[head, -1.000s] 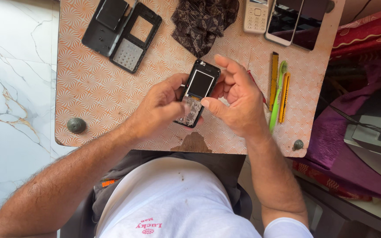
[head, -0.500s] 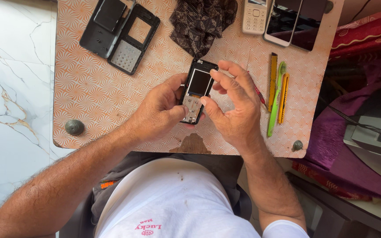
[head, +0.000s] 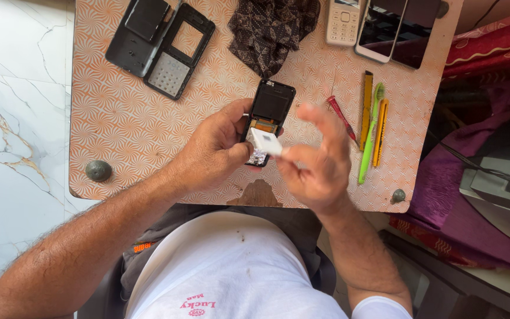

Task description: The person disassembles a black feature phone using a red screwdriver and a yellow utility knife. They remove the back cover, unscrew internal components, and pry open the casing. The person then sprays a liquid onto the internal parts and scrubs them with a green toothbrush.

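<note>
Opened phone held over small patterned table.
Left hand (head: 216,147) gripped the phone (head: 268,115); right hand (head: 314,162) pinched a white part (head: 265,142). Table (head: 131,118) beneath, marble floor (head: 13,118) beside the left hand.

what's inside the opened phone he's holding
Inside the opened phone, a dark screen panel above an orange-brown strip. The lower part is covered by the small white piece in the right hand and left fingers.

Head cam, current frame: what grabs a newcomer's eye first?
Dead centre, the left hand grips an opened black phone over the orange patterned table, while the right hand pinches a small white part just above the phone's lower end. Next, the black phone shells at upper left, and the row of tools at right, chiefly a green toothbrush.
</note>
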